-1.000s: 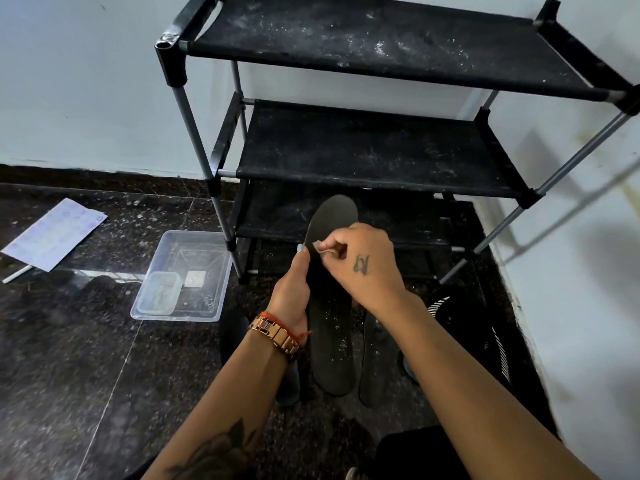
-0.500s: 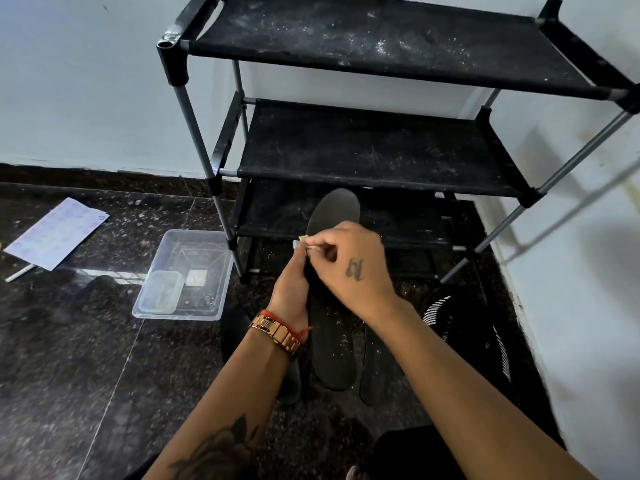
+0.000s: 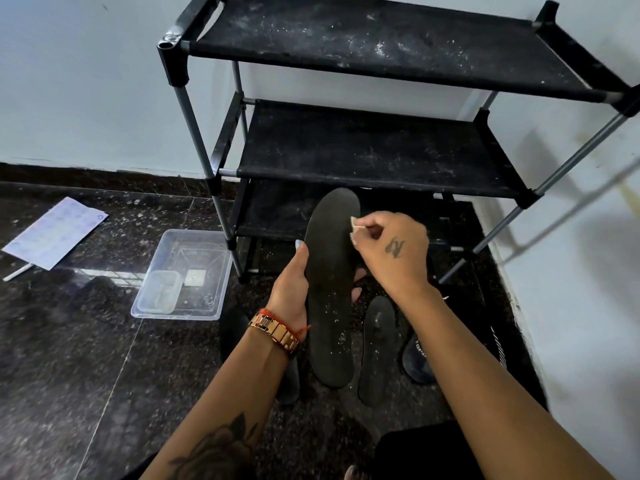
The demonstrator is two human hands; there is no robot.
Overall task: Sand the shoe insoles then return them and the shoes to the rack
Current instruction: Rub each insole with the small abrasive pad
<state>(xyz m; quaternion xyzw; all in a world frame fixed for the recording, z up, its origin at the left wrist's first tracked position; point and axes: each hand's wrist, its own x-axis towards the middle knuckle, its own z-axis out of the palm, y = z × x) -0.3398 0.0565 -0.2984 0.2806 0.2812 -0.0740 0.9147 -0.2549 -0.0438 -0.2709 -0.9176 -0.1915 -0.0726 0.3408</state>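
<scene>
The left hand (image 3: 289,292) grips the dark insole (image 3: 330,289) along its left edge, thumb up the side and fingertips peeping out behind the right edge, holding it up in front of the rack (image 3: 374,150), toe end towards the lowest shelf. The right hand (image 3: 391,251) pinches a small pale scrap of sandpaper (image 3: 354,225) between thumb and fingers and sets it against the insole's right edge near the toe. White dust speckles the insole's face, so this looks like sanding well under way on this one. A second insole (image 3: 375,348) lies flat on the dark floor (image 3: 69,341) just beside the held one's heel, with a dark shoe (image 3: 417,358) close by on its right; nothing stands on the rack shelves in view. The insole looks light and thin, likely bendy foam, so it will probably flex away under pressure out at the unsupported toe. Best hold, I'd say, is mid-length with fingers spread behind as backing, close to where the paper rubs. Off to the left sits a clear plastic tub (image 3: 183,275), and a sheet of paper (image 3: 55,232) beyond.
</scene>
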